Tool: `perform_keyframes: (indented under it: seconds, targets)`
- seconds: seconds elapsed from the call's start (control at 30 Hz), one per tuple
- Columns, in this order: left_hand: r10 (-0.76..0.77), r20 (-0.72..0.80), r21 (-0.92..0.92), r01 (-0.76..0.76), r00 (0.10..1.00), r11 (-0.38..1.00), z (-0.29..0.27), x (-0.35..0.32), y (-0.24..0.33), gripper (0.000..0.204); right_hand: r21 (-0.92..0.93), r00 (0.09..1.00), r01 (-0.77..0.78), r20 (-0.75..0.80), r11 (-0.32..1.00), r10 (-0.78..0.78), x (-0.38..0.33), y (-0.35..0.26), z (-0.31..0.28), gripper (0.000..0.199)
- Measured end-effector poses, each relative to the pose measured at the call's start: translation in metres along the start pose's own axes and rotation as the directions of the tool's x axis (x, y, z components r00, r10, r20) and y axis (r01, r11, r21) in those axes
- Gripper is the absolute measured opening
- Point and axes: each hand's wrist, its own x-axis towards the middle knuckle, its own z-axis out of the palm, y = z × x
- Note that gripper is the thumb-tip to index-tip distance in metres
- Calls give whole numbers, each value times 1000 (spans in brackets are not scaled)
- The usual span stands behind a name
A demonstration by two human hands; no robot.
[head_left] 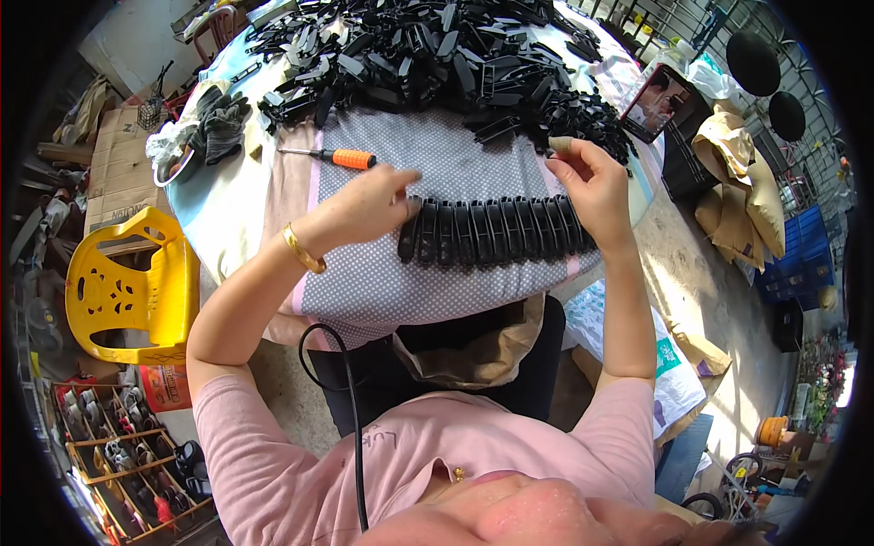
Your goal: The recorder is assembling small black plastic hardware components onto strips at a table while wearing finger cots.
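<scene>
A row of black plastic pieces (492, 232), ribbed and standing side by side, lies across the dotted cloth in front of me. My left hand (378, 207) is at the row's left end, its lower fingertips closed on the end piece and one finger stretched out above. Beyond the row's right end, my right hand (590, 179) is raised in a pinch beside the loose pile. Whatever lies between its fingertips is too small to make out. A large heap of loose black plastic parts (428, 68) covers the far side of the table.
A screwdriver (350, 158) with an orange handle lies left of centre, near grey gloves (218, 125). At the right edge a phone (657, 102) stands propped. A yellow chair (118, 287) is to the left. A black cable (353, 409) hangs before my chest.
</scene>
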Motion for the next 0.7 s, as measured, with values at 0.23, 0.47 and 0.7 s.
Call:
perform_keyframes:
  seconds: [0.23,0.47,0.7]
  targets:
    - [360,-369,254,-280,857,926,20,104,25,41,127,977,187,-128,974,-171,-28,-20,14,9]
    - [419,-448,456,-201,790,867,45,149,18,20,336,981,-15,-176,942,78,-56,-4,19,12]
    - [208,-66,-661,-199,976,723,25,109,18,32,-36,943,112,-310,993,-117,-47,0,17,13]
